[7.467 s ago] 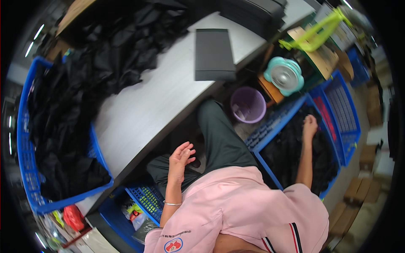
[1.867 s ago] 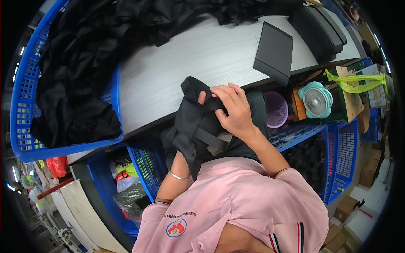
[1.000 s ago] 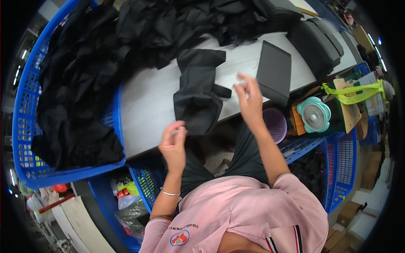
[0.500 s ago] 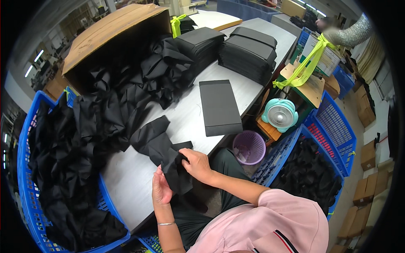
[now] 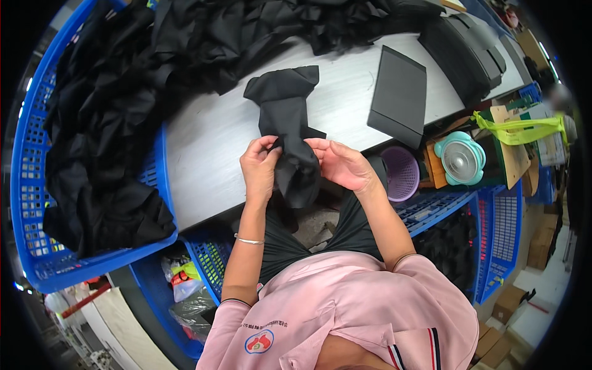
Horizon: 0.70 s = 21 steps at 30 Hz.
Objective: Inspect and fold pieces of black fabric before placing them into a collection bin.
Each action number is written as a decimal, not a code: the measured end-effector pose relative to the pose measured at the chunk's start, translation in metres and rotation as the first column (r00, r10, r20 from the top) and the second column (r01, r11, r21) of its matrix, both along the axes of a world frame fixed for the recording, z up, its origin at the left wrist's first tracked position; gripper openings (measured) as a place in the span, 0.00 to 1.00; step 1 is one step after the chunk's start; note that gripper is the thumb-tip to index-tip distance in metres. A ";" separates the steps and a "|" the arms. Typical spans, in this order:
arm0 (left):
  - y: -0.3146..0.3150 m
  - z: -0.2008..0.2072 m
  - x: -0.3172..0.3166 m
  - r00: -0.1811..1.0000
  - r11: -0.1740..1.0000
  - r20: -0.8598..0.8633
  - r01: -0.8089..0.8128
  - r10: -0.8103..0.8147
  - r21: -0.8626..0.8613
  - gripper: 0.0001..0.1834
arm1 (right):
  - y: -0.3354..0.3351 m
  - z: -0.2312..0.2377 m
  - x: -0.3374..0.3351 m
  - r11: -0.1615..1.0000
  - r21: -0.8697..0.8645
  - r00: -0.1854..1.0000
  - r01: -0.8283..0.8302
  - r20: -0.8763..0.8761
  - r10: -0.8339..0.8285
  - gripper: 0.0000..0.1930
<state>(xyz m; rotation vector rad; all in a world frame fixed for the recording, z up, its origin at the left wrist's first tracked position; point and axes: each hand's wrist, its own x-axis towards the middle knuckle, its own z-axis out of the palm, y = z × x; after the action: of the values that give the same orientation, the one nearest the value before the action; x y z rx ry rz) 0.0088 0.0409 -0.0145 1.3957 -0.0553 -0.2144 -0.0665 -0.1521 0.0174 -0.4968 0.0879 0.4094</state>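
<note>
A piece of black fabric, wider at its far end, hangs over the near edge of the pale tabletop in front of me. My left hand pinches its left side between thumb and fingers. Against its right side, my right hand has its fingers stretched out, the fingertips at the cloth and the palm partly turned up. The lower part of the fabric droops between my hands over my lap. Farther right on the table lies a flat black rectangular panel.
Heaped black fabric covers the far left, spilling into a blue plastic basket. Stacked black panels stand at the far right. Below the right table edge are a purple basket, a turquoise fan and another blue basket.
My view has tilted down and turned. The fabric piece now lies straighter, pointing away from me. My right hand has gone from gripping it to fingers extended; my left hand now pinches its side.
</note>
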 end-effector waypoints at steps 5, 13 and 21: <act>0.001 -0.012 -0.007 0.994 0.995 0.068 -0.093 0.091 0.033 0.12 | 0.019 -0.005 -0.004 0.938 -0.338 0.997 0.076 0.055 -0.061 0.17; 0.010 0.006 -0.016 0.916 0.963 0.376 -0.217 0.142 0.163 0.21 | 0.029 0.012 -0.010 -0.580 -0.601 0.722 0.550 0.691 -0.032 0.12; -0.002 0.026 -0.026 0.936 0.947 0.275 -0.272 0.219 0.172 0.22 | 0.045 -0.006 -0.022 -0.320 -0.814 0.786 0.485 0.566 -0.249 0.24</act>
<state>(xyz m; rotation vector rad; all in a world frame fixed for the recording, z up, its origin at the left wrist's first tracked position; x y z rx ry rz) -0.0172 0.0388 0.0116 1.6176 -0.0690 0.1751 -0.0880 -0.1069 0.0110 -2.1230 0.4440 -0.5886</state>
